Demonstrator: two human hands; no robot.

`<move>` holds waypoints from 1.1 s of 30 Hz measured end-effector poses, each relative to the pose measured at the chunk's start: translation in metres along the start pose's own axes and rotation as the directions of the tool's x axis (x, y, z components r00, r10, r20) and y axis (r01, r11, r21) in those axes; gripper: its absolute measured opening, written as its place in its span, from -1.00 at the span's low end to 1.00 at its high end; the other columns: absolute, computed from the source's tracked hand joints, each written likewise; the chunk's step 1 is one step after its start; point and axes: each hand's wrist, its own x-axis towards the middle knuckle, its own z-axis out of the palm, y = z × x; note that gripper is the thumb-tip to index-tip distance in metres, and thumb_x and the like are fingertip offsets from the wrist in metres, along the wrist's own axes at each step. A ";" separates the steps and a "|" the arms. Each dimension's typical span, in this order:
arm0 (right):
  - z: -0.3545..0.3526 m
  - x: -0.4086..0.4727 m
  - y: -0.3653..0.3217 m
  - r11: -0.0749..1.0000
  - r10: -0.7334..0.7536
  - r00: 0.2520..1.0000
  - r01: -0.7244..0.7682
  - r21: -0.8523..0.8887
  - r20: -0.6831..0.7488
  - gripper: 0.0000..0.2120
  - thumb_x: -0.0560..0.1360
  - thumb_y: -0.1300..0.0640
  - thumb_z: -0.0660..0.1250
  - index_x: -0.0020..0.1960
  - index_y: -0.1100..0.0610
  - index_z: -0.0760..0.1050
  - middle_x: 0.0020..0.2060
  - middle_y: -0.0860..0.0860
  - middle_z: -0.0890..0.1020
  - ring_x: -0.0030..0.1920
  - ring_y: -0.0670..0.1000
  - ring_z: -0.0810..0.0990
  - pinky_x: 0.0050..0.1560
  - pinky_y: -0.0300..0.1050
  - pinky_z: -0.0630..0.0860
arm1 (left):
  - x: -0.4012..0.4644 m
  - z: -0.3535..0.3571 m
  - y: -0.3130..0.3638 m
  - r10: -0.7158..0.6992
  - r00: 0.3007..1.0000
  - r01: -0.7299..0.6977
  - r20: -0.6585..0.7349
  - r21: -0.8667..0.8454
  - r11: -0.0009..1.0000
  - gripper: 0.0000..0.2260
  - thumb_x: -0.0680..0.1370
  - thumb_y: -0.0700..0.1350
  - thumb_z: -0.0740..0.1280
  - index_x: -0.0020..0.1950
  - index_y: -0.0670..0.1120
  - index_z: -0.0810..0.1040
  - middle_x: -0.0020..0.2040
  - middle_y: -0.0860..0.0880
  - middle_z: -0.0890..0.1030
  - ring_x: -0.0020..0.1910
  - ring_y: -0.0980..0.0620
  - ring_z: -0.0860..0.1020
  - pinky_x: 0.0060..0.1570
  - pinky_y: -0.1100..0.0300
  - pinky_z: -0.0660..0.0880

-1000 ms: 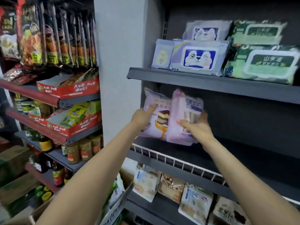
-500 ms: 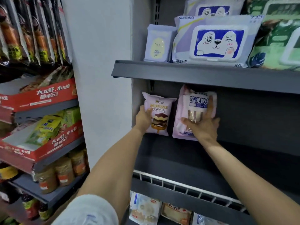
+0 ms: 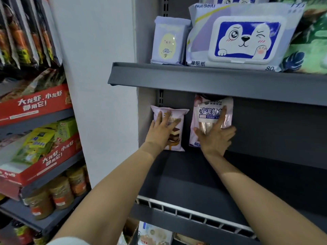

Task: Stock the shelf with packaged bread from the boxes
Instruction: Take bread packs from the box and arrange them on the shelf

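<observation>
Head view: left hand [image 3: 160, 132] fingers flat on cake-bread pack [image 3: 174, 138]; right hand [image 3: 215, 137] fingers spread on taro-bread pack [image 3: 208, 110], both upright on shelf [image 3: 194, 175].

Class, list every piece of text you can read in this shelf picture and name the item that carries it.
"湿厕纸" and "80": large wipes pack with the cartoon dog lid, upper shelf.
"大龙虾, 小龙虾 都用它!": upper red display carton, and again on the lower red carton.
"芋泥奶": pink bread pack under the right hand; the rest is covered.
Bread pack under the left hand: print blurred and covered.
Small purple pack: print too small.
</observation>
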 end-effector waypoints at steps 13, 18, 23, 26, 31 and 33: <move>0.024 0.002 0.014 0.749 -0.462 0.873 0.478 -0.458 0.156 -0.07 0.28 0.09 0.53 0.52 0.11 0.12 0.41 0.24 0.30 0.42 0.22 0.33 0.39 0.18 0.29 | 0.006 -0.009 -0.006 0.038 0.996 -0.041 -0.077 -0.031 0.999 -0.38 0.55 -0.17 0.28 0.53 0.11 0.08 0.57 -0.04 -0.02 0.54 -0.13 0.03 0.48 -0.02 0.16; 0.005 0.005 0.004 0.803 -0.443 0.840 0.527 -0.279 0.312 -0.21 0.52 0.20 0.25 0.56 0.02 -0.19 0.51 0.20 0.01 0.52 0.19 0.01 0.51 0.11 0.03 | -0.011 -0.031 0.011 -0.045 0.999 0.042 -0.016 -0.128 0.991 -0.46 0.57 -0.09 0.26 0.52 0.04 0.15 0.54 -0.05 0.14 0.47 -0.09 0.24 0.40 0.01 0.30; -0.037 -0.011 -0.010 0.820 -0.505 0.760 0.570 -0.047 0.410 -0.35 0.56 0.16 0.22 0.55 0.09 -0.02 0.52 0.10 0.07 0.50 0.13 0.10 0.49 0.06 0.14 | -0.048 -0.066 0.029 -0.236 0.971 0.238 0.034 -0.170 0.956 -0.65 0.60 -0.02 0.18 0.36 -0.09 0.40 0.29 -0.12 0.51 0.21 -0.17 0.52 0.14 0.04 0.47; -0.061 -0.033 -0.021 0.809 -0.529 0.706 0.587 0.027 0.471 -0.51 0.57 0.15 0.20 0.47 0.09 0.21 0.44 0.10 0.26 0.42 0.13 0.28 0.36 0.07 0.34 | -0.090 -0.081 0.031 -0.342 0.937 0.347 0.069 -0.275 0.897 -0.69 0.57 -0.05 0.21 0.30 -0.07 0.45 0.23 -0.12 0.55 0.19 -0.17 0.52 0.10 0.06 0.48; -0.076 -0.075 -0.022 0.788 -0.566 0.678 0.612 0.066 0.468 -0.56 0.52 0.20 0.23 0.39 0.08 0.32 0.34 0.12 0.37 0.33 0.18 0.36 0.25 0.11 0.41 | -0.162 -0.088 0.039 -0.460 0.884 0.458 0.083 -0.347 0.819 -0.77 0.56 -0.01 0.25 0.16 -0.06 0.51 0.13 -0.13 0.61 0.12 -0.18 0.55 0.06 0.01 0.53; -0.077 -0.090 -0.016 0.774 -0.582 0.678 0.631 0.051 0.450 -0.52 0.48 0.21 0.28 0.38 0.08 0.33 0.37 0.16 0.31 0.37 0.22 0.30 0.28 0.16 0.38 | -0.177 -0.090 0.044 -0.476 0.872 0.481 0.112 -0.373 0.793 -0.78 0.56 -0.05 0.24 0.16 -0.07 0.52 0.13 -0.13 0.61 0.13 -0.17 0.55 0.09 0.00 0.52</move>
